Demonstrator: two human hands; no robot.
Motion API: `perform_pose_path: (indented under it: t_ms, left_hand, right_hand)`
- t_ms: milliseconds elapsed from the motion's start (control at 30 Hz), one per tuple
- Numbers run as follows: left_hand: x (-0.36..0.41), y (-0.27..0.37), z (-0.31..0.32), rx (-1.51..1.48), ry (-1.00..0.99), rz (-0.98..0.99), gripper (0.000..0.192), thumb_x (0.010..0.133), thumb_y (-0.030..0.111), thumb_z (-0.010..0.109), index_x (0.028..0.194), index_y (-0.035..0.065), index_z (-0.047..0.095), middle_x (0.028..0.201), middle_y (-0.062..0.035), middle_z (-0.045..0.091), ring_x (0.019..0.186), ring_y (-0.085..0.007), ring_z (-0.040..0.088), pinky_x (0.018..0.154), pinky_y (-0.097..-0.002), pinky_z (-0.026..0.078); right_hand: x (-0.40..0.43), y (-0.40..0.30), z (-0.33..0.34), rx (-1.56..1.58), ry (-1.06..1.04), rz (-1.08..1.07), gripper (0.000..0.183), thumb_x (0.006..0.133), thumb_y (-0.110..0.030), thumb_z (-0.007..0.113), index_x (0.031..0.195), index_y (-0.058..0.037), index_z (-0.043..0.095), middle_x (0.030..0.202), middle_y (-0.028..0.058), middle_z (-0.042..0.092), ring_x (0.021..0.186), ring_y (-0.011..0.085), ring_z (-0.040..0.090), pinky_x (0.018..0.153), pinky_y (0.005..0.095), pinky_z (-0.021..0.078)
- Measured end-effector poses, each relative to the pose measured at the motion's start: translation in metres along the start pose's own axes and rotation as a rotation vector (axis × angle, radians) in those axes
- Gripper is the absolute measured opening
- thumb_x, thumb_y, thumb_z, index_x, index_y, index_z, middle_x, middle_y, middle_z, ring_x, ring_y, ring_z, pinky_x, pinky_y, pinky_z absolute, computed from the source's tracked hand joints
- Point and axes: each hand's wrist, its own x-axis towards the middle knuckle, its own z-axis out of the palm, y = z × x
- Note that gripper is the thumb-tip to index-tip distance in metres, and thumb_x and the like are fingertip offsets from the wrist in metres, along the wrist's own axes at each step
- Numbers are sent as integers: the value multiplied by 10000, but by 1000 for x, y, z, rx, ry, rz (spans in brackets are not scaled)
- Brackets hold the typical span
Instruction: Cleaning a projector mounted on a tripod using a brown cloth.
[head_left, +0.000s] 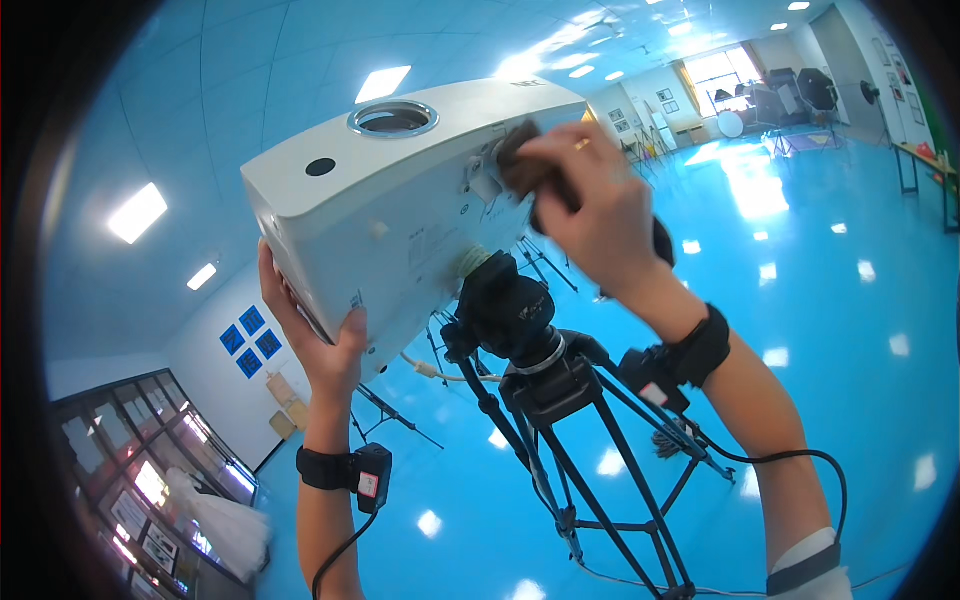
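Observation:
A white NEC projector (390, 232) is tilted up on the fluid head (510, 300) of a black tripod (555, 397), its underside facing me. My left hand (322, 337) grips the projector's lower left edge, thumb on the underside. My right hand (600, 202) holds a dark brown brush-like object (525, 161), blurred, against or close to the underside near its right end, beside a small metal fitting (480, 180). Its exact kind cannot be told. Both wrists wear black straps with small boxes and cables.
Behind the projector stand more tripods (397, 416). A pale cable (427, 370) runs behind the tripod. A mop head (670, 441) lies by a tripod leg. A table (926, 159) is at the far right, studio lights (817, 94) are at the back, and a white dress (225, 525) is at lower left.

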Motion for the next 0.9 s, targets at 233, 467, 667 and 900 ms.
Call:
perform_pose_path:
  t_ms: [233, 467, 667, 900]
  left_hand:
    - [0, -7, 0, 21, 3, 5, 993, 648, 545, 602, 1435, 167, 128, 1323, -142, 285, 1219, -310, 328, 985, -473, 330]
    - [1, -5, 0, -4, 6, 3, 989, 643, 535, 599, 1436, 169, 135, 1311, -146, 297, 1211, -317, 336, 984, -481, 335]
    - [-3, -9, 3, -31, 10, -28, 993, 624, 520, 598, 1436, 177, 141, 1333, -141, 288, 1210, -319, 338, 970, -491, 351]
    - [1, -2, 3, -21, 21, 3, 971, 634, 488, 590, 1437, 188, 135, 1338, -145, 286, 1211, -317, 338, 964, -481, 359]
  right_hand:
    - [0, -28, 19, 0, -55, 5, 241, 695, -53, 629, 935, -73, 609, 914, 73, 575, 698, 246, 614, 602, 314, 497]
    - [-30, -53, 35, -84, -198, -448, 239, 640, -85, 662, 871, -26, 638, 927, 59, 598, 618, 180, 591, 525, 277, 470]
    - [-24, -24, 7, -67, 65, -190, 373, 632, -1, 653, 995, -90, 646, 955, 75, 595, 720, 220, 628, 591, 298, 523]
    - [-3, -18, 28, 107, 120, -28, 243, 686, -36, 639, 921, -77, 600, 934, 69, 578, 688, 260, 614, 577, 317, 506]
